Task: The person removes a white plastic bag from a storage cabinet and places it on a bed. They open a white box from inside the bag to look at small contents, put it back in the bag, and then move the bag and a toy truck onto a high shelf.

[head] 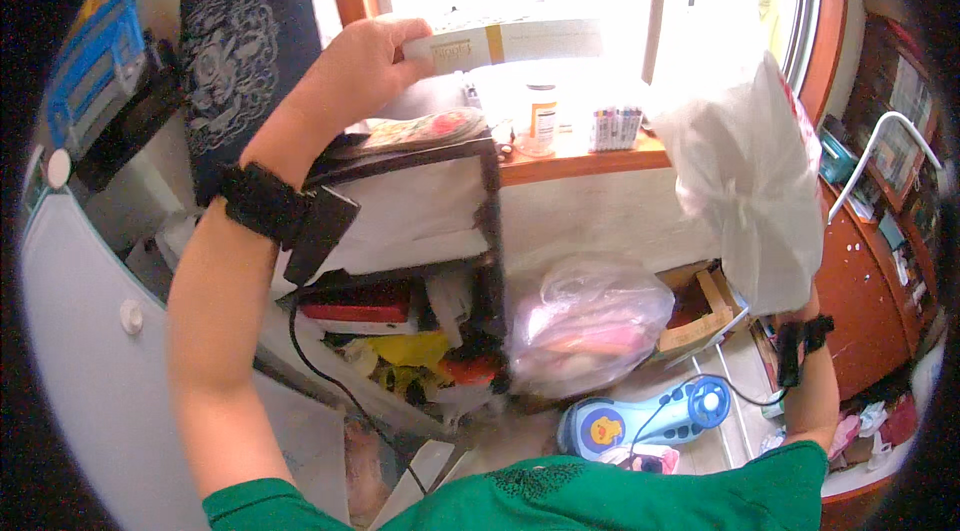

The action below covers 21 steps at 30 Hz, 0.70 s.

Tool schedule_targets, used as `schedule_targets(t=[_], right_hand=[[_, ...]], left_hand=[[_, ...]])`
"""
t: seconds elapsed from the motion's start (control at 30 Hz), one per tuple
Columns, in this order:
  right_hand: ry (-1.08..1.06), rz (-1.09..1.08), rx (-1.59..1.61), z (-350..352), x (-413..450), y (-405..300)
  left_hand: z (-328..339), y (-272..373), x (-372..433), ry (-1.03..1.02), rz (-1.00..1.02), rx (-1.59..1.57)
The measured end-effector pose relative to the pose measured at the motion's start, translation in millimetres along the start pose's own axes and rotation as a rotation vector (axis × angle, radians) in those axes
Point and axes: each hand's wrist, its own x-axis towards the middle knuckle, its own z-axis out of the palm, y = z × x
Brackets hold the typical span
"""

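Observation:
My left hand [382,58] grips one end of a long, flat white box or packet [525,41] with a gold band, held level in front of the bright window. My right hand [796,306] is mostly hidden behind a whitish cloth or soft bag [750,186] that hangs at the right; only the part by the wrist shows. How its fingers lie cannot be seen. Below the white packet, a bottle with an orange label [541,118] and a set of colored pens [615,127] stand on the wooden windowsill [585,166].
A dark shelf [491,231] with papers stands at the left. Under the sill lie a translucent plastic bag [592,328], an open cardboard box [694,306] and a light-blue plastic item [645,418]. A white cabinet door [97,351] is at the far left. Black cables run from both wrists.

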Motion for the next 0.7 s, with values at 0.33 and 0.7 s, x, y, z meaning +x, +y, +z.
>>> schedule_targets(t=[0.33, 0.7], right_hand=[[0.247, 0.152, 0.143, -104, -45, 23], [0.4, 0.255, 0.247, -164, -84, 41]], left_hand=[[63, 57, 120, -0.162, 0.059, 0.126], [183, 83, 207, -0.326, 0.024, -0.042]])
